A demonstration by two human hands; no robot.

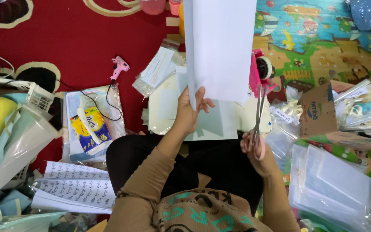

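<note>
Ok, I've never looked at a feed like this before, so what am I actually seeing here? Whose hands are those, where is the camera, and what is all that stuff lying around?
There is one picture, taken from a camera on a person's head, looking down at their lap and their own two bare hands. No machine is involved.

The left hand holds up a large white sheet of paper by its lower edge. The right hand holds scissors with pink handles, blades pointing up beside the sheet; whether they touch it I cannot tell.

The person sits on a red carpet. A pink glue gun with a black cord lies to the left, near a stack of printed pages. Pale sheets lie under the hands. To the right are a colourful play mat, a cardboard box and clear plastic packets.
</note>
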